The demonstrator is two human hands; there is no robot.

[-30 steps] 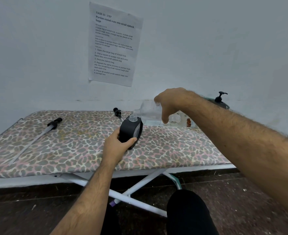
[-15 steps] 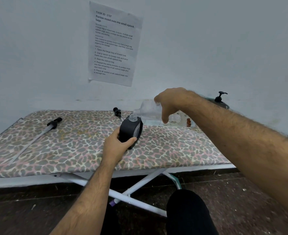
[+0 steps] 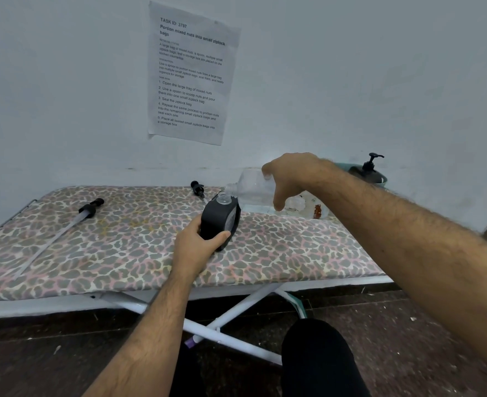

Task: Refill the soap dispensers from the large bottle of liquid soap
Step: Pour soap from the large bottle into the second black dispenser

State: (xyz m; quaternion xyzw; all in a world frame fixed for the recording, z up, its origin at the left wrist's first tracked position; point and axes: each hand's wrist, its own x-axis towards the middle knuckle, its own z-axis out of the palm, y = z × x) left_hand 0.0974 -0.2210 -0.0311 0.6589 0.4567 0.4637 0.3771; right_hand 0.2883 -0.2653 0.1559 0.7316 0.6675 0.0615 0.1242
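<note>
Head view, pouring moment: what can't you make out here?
- Soap stream: the clear bottle is tipped with its mouth at the black dispenser neck; any flow is too faint to see.
- Dispenser fill level: opaque body, partly covered by the left hand.
- Bottle's rear: hidden by the right hand.
- Second dispenser: base hidden behind the right forearm.
- Wall sheet: small print blurred.

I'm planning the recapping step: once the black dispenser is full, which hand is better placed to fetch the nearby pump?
Probably the left hand: the pump lies just beyond the black dispenser it grips; the right hand holds the clear bottle.
</note>
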